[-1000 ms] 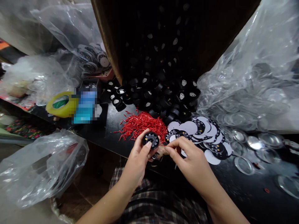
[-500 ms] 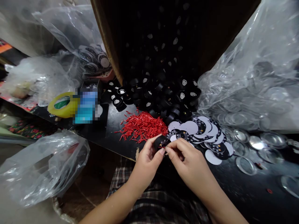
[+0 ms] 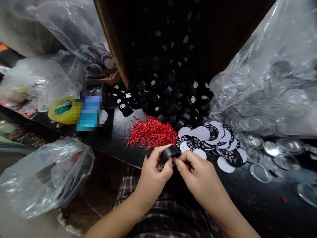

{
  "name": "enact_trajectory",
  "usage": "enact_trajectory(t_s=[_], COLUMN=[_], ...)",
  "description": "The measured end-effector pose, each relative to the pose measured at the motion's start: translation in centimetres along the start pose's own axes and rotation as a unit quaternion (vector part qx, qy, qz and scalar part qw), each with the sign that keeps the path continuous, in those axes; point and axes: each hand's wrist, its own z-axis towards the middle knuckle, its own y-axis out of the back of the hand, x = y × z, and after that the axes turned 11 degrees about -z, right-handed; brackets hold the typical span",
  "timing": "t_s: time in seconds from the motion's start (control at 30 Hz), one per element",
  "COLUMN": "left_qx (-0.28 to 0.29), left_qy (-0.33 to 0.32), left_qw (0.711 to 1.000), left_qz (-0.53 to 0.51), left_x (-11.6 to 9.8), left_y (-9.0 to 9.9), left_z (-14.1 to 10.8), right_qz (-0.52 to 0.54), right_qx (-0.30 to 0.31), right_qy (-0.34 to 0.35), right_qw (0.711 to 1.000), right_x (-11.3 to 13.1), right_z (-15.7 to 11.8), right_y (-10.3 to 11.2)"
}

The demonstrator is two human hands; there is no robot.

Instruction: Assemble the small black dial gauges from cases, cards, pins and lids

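My left hand (image 3: 155,170) grips a round black gauge housing (image 3: 170,151) between thumb and fingers, its side wall facing up. My right hand (image 3: 194,167) pinches at the near edge of the housing; a speck of red shows by the left thumb, and what the right fingertips hold is hidden. Just beyond the hands lies a heap of small red pointers (image 3: 153,132). To its right, printed black dial discs (image 3: 194,142) and white-backed ones are spread in an overlapping pile.
Many black housings (image 3: 183,115) spill from a large dark box (image 3: 111,43) behind. Clear round covers (image 3: 260,172) and a plastic bag of them (image 3: 272,102) sit at right. At left are a yellow tape roll (image 3: 53,114) and a crumpled clear bag (image 3: 49,175).
The black housing has tipped in my left hand, so its side wall shows where its printed face was. Both hands stay close together in nearly the same place.
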Motion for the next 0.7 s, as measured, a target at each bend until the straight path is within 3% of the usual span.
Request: enact_trajectory(t_s=[0.1,0.2,0.4,0.47,0.57,0.63,0.7], left_qx=[0.047,0.068,0.051,0.020,-0.014,-0.012,0.002], left_qy=[0.072,0.115,0.112,0.143,0.198,0.174,0.125], left_qw=[0.989,0.972,0.985,0.976,0.951,0.963,0.983], left_qz=[-0.118,-0.196,-0.123,-0.160,-0.238,-0.207,-0.133], left_x=[0.0,0.0,0.2,0.4,0.6,0.5,0.3], left_y=[0.1,0.5,0.8,0.4,-0.6,-1.0,-1.0], left_z=[0.6,0.9,0.7,0.7,0.7,0.8,0.9], right_qz=[-0.002,-0.047,-0.182,-0.177,-0.139,-0.098,-0.041], right_qx=[0.005,-0.036,-0.082,-0.090,-0.082,-0.047,0.013], right_qy=[0.022,0.098,0.188,0.182,0.117,0.063,0.051], right_qw=[1.000,0.993,0.962,0.963,0.980,0.992,0.998], right_x=[-0.2,-0.5,-0.7,-0.4,0.3,0.3,-0.6], right_z=[0.4,0.9,1.8,2.0,2.2,2.1,2.0], right_y=[0.3,0.6,0.1,0.1,0.3,0.9,2.1])
